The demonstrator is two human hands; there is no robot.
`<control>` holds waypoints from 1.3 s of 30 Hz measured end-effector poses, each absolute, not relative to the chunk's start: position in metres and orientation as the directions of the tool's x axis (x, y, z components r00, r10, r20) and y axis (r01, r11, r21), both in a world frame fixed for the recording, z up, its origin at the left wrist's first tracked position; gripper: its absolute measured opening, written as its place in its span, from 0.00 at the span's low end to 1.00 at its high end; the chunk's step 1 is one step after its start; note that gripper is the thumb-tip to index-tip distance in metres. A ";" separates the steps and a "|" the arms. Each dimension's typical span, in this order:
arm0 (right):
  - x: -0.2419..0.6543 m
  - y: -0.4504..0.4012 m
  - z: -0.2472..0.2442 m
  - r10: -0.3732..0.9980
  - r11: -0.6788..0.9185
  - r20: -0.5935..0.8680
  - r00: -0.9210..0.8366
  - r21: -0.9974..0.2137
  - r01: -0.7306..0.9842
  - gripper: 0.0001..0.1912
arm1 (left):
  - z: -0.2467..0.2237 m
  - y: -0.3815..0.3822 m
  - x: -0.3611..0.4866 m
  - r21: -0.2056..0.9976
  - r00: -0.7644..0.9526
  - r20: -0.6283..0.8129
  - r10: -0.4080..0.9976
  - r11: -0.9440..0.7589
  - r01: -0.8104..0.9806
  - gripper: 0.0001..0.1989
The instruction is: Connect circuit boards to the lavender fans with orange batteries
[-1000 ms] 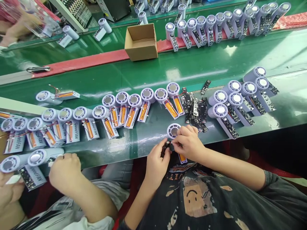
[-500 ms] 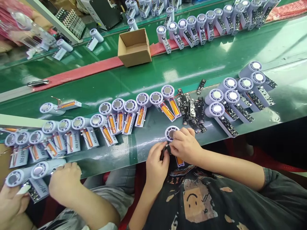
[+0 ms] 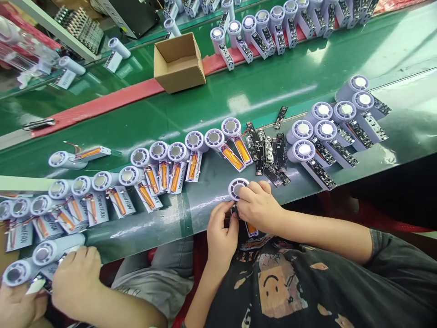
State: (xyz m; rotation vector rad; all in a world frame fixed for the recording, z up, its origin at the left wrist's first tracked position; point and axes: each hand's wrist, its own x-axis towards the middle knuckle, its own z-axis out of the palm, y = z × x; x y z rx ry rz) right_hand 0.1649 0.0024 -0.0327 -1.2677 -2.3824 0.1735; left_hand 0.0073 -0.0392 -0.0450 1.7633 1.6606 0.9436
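At the far left of the near edge of the worktop, a co-worker's hand closes around a pale fan body. Behind it runs a row of round fan heads, paired with orange batteries on printed SpeedFAN cards. An open cardboard box sits farther off on the green surface. At mid-edge, the person's left hand pinches a small dark part, its fingers closed tightly; the part is mostly hidden. The right hand curls its fingers against a white-ringed fan head, which stands at the edge just beyond the hands. An orange battery shows below them. A close pinch, hands almost touching, seems right for so small a part. Loose black circuit boards lie just beyond, then fan bodies with boards attached toward the right.
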 end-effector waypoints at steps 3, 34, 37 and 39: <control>0.167 0.003 -0.034 0.800 0.591 0.332 -0.499 -0.300 0.749 0.12 | -0.048 -0.040 0.008 0.797 -0.033 0.144 0.989 -0.096 0.597 0.11; 0.165 0.011 -0.028 0.822 0.565 0.298 -0.486 -0.319 0.761 0.13 | -0.051 -0.032 0.013 0.919 -0.118 -0.003 0.993 0.050 0.392 0.08; 0.168 0.012 -0.031 0.803 0.591 0.319 -0.503 -0.324 0.739 0.13 | -0.052 -0.031 0.011 0.946 -0.135 -0.053 0.989 0.093 0.311 0.08; 0.171 0.013 -0.033 0.804 0.592 0.319 -0.501 -0.352 0.725 0.12 | -0.054 -0.030 0.008 0.964 -0.133 -0.090 0.987 0.120 0.236 0.08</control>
